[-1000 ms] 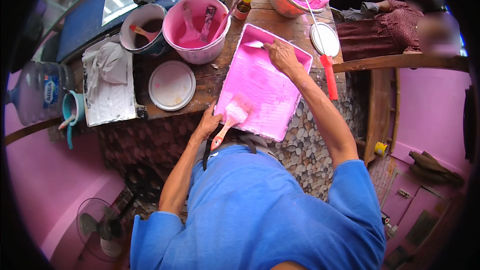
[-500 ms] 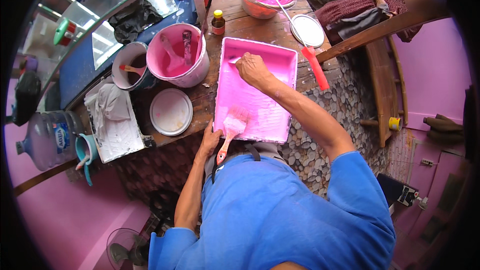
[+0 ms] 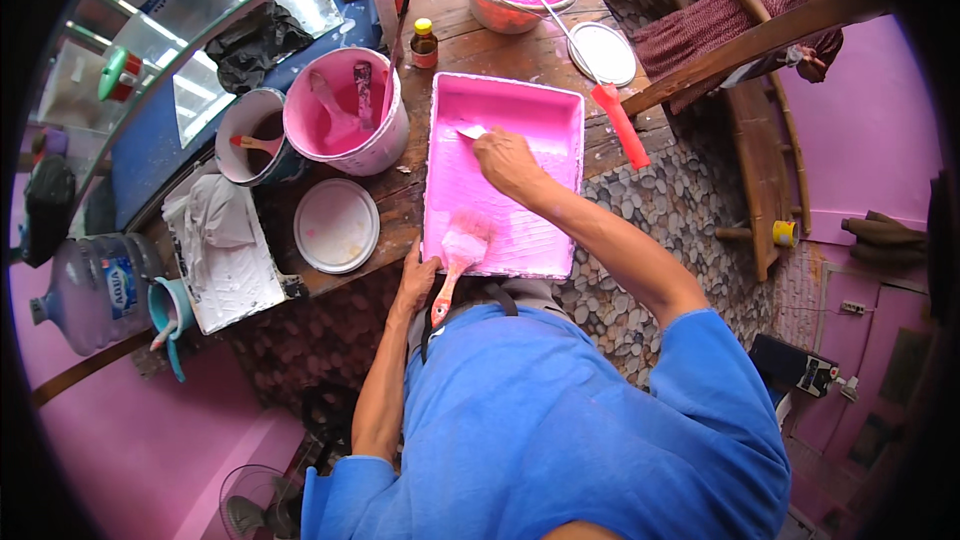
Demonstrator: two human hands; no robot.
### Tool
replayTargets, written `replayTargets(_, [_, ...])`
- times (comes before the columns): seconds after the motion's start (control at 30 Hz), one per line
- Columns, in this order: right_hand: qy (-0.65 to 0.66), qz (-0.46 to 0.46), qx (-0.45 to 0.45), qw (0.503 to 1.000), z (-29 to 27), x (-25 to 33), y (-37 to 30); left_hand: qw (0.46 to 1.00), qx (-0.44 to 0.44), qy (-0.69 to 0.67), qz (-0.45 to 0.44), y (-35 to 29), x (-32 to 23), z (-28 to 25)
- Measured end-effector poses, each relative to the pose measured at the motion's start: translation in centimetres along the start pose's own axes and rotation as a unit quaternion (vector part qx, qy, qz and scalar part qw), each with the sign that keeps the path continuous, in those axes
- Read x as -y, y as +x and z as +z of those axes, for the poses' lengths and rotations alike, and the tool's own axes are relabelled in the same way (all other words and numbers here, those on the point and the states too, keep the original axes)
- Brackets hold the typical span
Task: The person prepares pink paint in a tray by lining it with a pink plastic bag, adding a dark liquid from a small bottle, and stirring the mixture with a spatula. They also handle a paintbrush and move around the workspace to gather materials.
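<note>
A paint tray (image 3: 578, 180) with pink paint inside stands partly over the table's near edge, close to my body. My right hand (image 3: 507, 162) is closed round a small flat tool (image 3: 472, 131) with a pale, paint-smeared end, held over the tray's far left part; its handle is hidden in my fingers. At the tray's near left corner, my left hand (image 3: 416, 278) grips the rim. Between my hands lies a wide paintbrush (image 3: 452, 275), its pink bristles in the tray and its handle sticking out over the near rim.
Left of the tray stand a pink paint bucket (image 3: 385, 135) with brushes in it, a smaller bucket (image 3: 228, 145) and a round lid (image 3: 337, 225). Beyond are a small bottle (image 3: 424, 45) and a basin (image 3: 500, 15). A red-handled roller frame (image 3: 622, 128) lies at right, near another person (image 3: 710, 30).
My right hand still holds the flat tool, whose pale end now shows more clearly over the tray. The view has shifted slightly, and the other person's arm has moved.
</note>
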State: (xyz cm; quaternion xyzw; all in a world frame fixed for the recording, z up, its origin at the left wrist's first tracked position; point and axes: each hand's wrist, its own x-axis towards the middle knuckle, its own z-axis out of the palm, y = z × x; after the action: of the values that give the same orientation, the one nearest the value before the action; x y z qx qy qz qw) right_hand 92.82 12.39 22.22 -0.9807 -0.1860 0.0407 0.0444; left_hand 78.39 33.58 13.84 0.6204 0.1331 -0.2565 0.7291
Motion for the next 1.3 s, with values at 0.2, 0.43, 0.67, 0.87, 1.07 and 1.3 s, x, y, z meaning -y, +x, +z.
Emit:
replayTargets(0.2, [0.1, 0.202, -0.062, 0.972, -2.2, -4.3, -7.0, 1.0, -0.019, -0.015, -0.001, 0.3, 0.7, 0.0])
replayTargets(0.43, [0.126, 0.308, -0.15, 0.931, 1.4, -5.6, -12.8, 0.984, -0.023, -0.159, -0.075, 0.1, 1.0, 0.0])
replayTargets(0.67, [0.101, 0.401, -0.112, 0.904, 3.0, -3.9, -12.0, 0.992, 0.01, -0.122, -0.044, -0.2, -0.5, 0.1])
replayTargets(0.87, [0.146, 0.39, -0.154, 0.896, 3.1, -3.9, -11.6, 0.993, 0.015, -0.11, -0.04, -0.9, -2.1, -0.4])
replayTargets(1.07, [0.172, 0.317, -0.106, 0.927, 3.8, -3.3, -9.6, 0.996, 0.009, -0.082, -0.044, -1.1, -2.6, -0.3])
replayTargets(1.3, [0.198, 0.368, -0.13, 0.899, 3.5, -2.0, -7.8, 0.995, 0.013, -0.082, -0.049, -1.1, -2.2, -0.6])
